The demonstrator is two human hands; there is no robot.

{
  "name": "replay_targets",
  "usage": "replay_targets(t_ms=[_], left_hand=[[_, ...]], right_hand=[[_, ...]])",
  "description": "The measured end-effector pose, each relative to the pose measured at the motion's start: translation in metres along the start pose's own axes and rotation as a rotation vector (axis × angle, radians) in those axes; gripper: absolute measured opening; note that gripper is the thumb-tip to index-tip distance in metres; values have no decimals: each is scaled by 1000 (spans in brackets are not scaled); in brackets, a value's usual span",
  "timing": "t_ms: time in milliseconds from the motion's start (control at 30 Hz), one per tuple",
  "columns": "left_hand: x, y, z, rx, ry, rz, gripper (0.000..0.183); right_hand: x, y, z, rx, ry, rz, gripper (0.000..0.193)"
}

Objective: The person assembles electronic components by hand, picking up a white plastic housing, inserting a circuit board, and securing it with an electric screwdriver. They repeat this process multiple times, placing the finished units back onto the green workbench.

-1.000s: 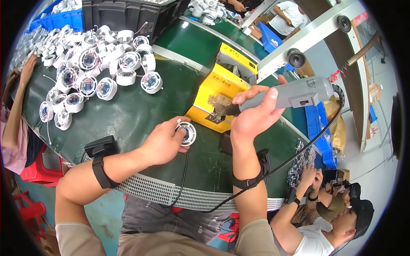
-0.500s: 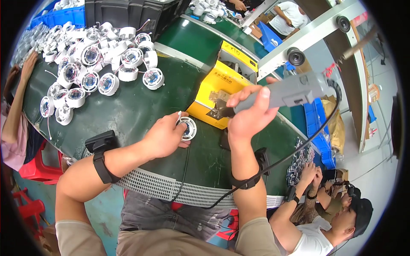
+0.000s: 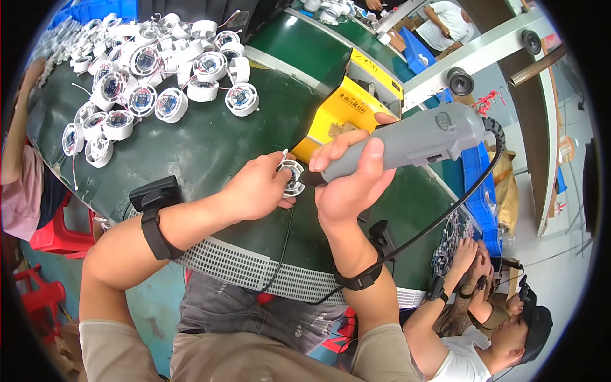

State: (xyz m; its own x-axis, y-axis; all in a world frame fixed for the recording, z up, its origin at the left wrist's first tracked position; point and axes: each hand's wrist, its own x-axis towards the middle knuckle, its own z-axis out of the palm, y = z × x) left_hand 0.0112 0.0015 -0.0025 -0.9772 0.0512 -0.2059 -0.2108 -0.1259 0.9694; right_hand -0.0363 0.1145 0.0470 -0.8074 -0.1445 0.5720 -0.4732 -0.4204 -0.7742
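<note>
My left hand (image 3: 254, 188) is closed on a small white round housing (image 3: 294, 180), pinching it by its left side just above the green table. Wrapped around a thick grey electric screwdriver (image 3: 417, 135), my right hand (image 3: 353, 184) keeps the tool tilted, its dark nose end at the right rim of the housing. Whether the bit touches a screw is hidden. A yellow screw feeder box (image 3: 340, 108) stands just behind both hands. Further left lies a heap of similar white housings (image 3: 170, 105) with blue circuit boards and thin wires.
A black cable (image 3: 439, 223) loops from the screwdriver past my right forearm. Blue bins (image 3: 477, 184) stand at the right, and a black crate (image 3: 191, 14) at the back. Co-workers sit at both sides; one person's hands (image 3: 468, 258) are by a bundle of wires (image 3: 449, 245).
My right hand has brought the screwdriver from the feeder box down and left to the housing. My left hand still holds the housing. The whole view has shifted slightly.
</note>
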Motion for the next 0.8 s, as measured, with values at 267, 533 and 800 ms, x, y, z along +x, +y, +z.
replay_targets(t_ms=[267, 533, 800], left_hand=[[0, 2, 0, 24, 25, -27, 29], [3, 0, 2, 26, 27, -36, 29], [1, 4, 1, 1, 18, -34, 30]], right_hand=[[-1, 7, -1, -25, -37, -12, 41], [-2, 11, -5, 5, -68, -8, 40], [-7, 14, -7, 5, -160, -35, 44]])
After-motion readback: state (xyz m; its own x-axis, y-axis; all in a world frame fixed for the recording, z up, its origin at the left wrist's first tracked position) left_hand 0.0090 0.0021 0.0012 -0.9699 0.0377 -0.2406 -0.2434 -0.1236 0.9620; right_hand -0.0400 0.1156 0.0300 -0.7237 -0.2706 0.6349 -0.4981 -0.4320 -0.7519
